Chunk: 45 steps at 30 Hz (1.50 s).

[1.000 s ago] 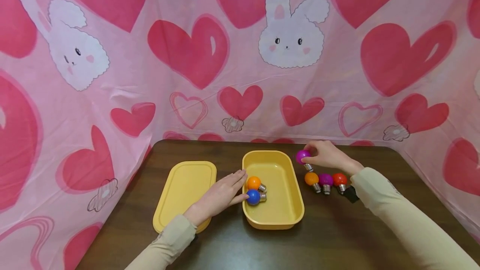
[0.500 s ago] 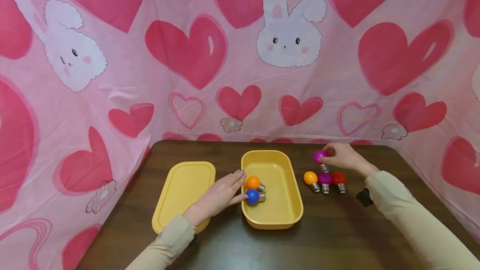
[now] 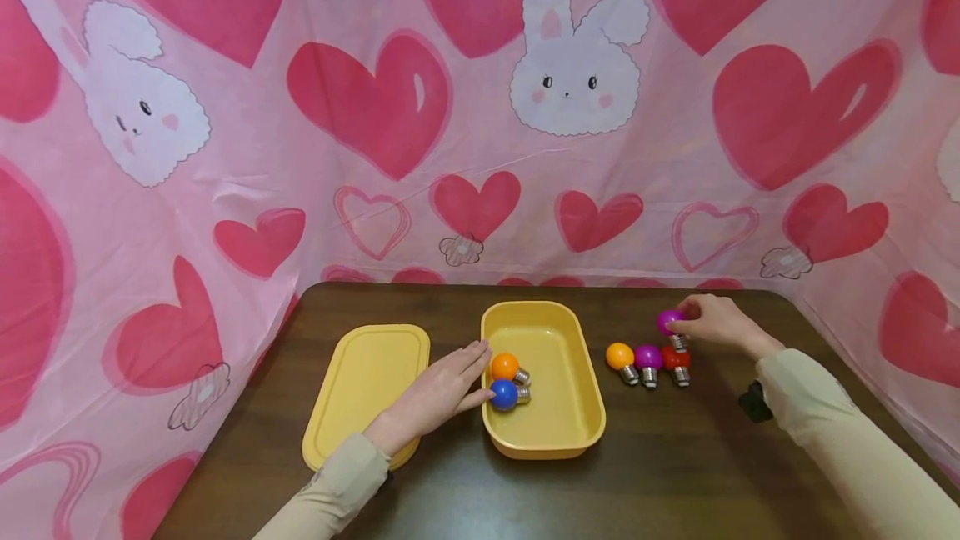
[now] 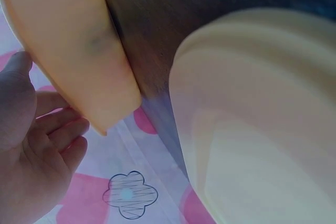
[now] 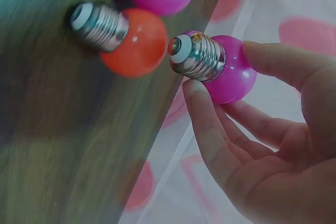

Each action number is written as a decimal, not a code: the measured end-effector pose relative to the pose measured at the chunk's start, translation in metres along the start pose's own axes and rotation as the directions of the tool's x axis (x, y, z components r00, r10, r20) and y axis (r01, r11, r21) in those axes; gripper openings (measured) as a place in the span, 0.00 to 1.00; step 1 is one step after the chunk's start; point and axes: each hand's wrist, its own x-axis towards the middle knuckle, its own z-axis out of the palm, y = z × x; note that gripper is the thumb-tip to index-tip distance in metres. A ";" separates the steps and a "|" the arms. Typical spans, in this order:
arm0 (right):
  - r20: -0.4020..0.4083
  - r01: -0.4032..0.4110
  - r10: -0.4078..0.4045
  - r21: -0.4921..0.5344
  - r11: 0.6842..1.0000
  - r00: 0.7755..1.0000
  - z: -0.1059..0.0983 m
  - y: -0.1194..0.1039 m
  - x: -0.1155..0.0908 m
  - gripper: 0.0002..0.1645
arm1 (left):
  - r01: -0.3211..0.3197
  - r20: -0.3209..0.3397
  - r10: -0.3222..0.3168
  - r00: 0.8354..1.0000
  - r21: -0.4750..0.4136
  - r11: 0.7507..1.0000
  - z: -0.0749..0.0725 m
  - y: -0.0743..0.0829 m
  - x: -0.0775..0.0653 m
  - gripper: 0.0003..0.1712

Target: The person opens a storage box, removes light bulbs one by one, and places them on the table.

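In the head view my right hand (image 3: 720,323) pinches a magenta light bulb (image 3: 670,322) above the back of a row on the table. The right wrist view shows thumb and fingertips around this bulb (image 5: 231,69), its metal screw base pointing away from the palm. The row holds an orange bulb (image 3: 620,356), a purple bulb (image 3: 648,357) and a red bulb (image 3: 676,357). My left hand (image 3: 438,390) rests with extended fingers against the left rim of a yellow box (image 3: 573,407). Inside lie another orange bulb (image 3: 505,366) and a blue bulb (image 3: 503,395), near my left thumb.
A flat yellow lid (image 3: 367,377) lies left of the box, partly beneath my left forearm. The dark wooden table (image 3: 540,498) ends at the back against a pink cloth (image 3: 480,132) printed with hearts and rabbits.
My right hand has carried the magenta bulb rightward, from near the box's back right corner to behind the red bulb. The left hand has stayed at the box rim.
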 end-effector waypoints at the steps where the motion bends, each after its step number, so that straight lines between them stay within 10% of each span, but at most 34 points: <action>1: 0.000 -0.007 0.007 -0.001 1.000 1.000 0.000 0.002 -0.001 0.29 | 0.002 0.003 -0.002 1.000 -0.002 1.000 0.000 0.000 0.000 0.39; 45: 0.162 -0.212 0.195 0.097 0.972 0.967 0.017 0.050 -0.019 0.30 | -0.018 -0.017 0.018 1.000 0.038 0.999 0.001 -0.002 0.002 0.39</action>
